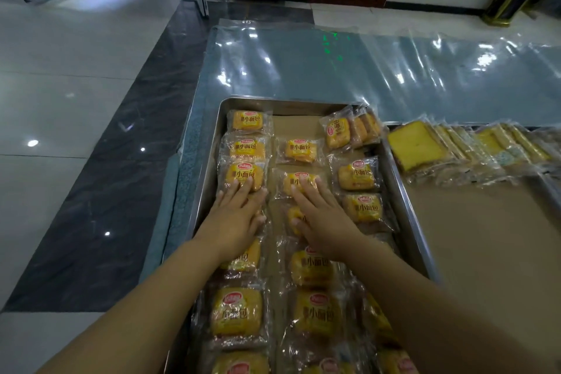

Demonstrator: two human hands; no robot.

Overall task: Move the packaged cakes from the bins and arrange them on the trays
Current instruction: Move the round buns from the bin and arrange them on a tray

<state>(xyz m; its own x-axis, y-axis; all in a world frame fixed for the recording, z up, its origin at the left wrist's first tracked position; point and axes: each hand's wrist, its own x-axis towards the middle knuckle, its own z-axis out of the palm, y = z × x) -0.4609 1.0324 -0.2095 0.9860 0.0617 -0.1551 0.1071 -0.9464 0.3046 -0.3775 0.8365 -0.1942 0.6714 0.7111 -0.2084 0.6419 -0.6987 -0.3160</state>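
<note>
Nearest me, two bare forearms reach in from the bottom edge and cover parts of the closest rows, so several packets there show only in blurred pieces. Largest beyond the hands is the table (334, 70), under a wrinkled clear plastic sheet that glares with reflections.

Beneath both hands lies the steel tray (211, 155), rectangular with rounded corners and lined with brown paper; its near end is cut off by the frame. Right of my right hand sits a second tray (485, 237) with the same matte lining, its right side out of view. Flat yellow slices (416, 143) in clear wrap overlap along its far edge.

The packaged cakes (247, 149) lie in three columns in the steel tray: squarish, golden and puffy, in glossy transparent wrappers with red logos. Past my right fingertips and to the right, a few leaning packets (349, 130) stand on edge in the far corner.

My left hand (235, 215) lies flat, fingers straight and slightly spread, tips pressing a left-column cake (243, 174). My right hand (321, 222) lies equally flat, fingertips on a centre-column cake (299, 182). Both palms hide the packets beneath them.
</note>
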